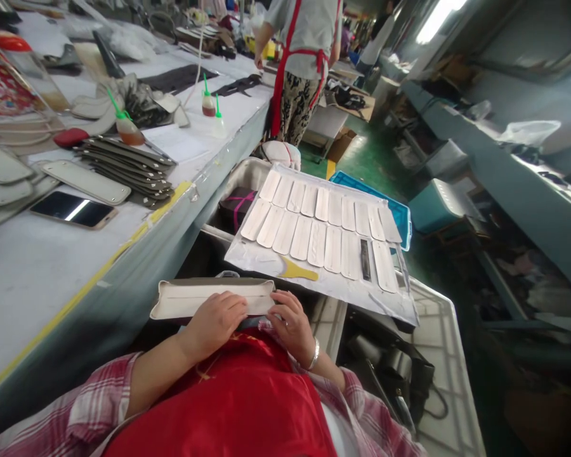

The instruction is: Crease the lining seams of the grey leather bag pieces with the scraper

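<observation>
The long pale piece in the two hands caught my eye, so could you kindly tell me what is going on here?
The left hand rests on the long pale piece, right of its middle, and the right hand is at its right end. Just beyond, a board bears two rows of pale strips, a dark strip and a yellow tool. A phone lies on the worktable to the left, and another person stands further along it.

Person's apron = solid red; sleeves pink/wht plaid. Held panel off-wht. Co-worker's trousers blk/tan patterned. Flat plastic tool yel. Bottle nozzles bright grn.
</observation>
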Demonstrator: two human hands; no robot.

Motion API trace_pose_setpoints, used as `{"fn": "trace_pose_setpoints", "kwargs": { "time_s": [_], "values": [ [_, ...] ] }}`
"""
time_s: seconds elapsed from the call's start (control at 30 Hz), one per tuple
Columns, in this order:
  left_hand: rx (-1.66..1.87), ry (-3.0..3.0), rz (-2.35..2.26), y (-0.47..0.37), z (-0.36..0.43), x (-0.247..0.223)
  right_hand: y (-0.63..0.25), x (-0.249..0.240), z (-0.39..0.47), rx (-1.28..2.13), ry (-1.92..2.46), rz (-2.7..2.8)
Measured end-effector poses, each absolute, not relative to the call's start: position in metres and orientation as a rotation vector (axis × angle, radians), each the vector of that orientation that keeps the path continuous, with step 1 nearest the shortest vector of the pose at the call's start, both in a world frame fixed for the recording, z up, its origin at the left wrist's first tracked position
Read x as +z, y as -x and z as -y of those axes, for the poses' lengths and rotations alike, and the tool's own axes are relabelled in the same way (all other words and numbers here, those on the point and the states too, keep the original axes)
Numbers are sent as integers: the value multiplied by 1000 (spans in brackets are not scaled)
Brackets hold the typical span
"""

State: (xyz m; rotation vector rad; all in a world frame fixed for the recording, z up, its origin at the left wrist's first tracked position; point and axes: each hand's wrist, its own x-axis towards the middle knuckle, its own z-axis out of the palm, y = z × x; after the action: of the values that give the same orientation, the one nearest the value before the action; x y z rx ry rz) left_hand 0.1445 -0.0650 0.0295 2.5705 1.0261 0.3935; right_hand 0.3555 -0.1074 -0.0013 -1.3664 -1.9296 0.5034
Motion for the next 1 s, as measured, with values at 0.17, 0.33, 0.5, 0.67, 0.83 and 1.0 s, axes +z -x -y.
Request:
{"fn": "trace_pose_setpoints", "kwargs": {
  "time_s": [0.17, 0.33, 0.5, 0.67, 0.83, 1.0],
  "values": [
    [381, -2576, -1050, -147, 67, 31, -352, 2, 107, 520, 1427, 1923],
    [374, -2590, -1095, -151, 68, 33, -341, 4, 107, 490, 1519, 1867],
    [230, -2605, -1258, -161, 66, 42, -330, 5, 107, 440, 1630, 1798],
    [80, -2613, -1366, -165, 60, 48, -329, 7, 108, 590, 2004, 1479],
    [12, -2580, -1324, -167, 56, 50, -331, 12, 104, 1500, 1958, 1135],
    [14, -2548, -1316, -168, 53, 49, -320, 15, 102, 1827, 1727, 567]
  ]
}}
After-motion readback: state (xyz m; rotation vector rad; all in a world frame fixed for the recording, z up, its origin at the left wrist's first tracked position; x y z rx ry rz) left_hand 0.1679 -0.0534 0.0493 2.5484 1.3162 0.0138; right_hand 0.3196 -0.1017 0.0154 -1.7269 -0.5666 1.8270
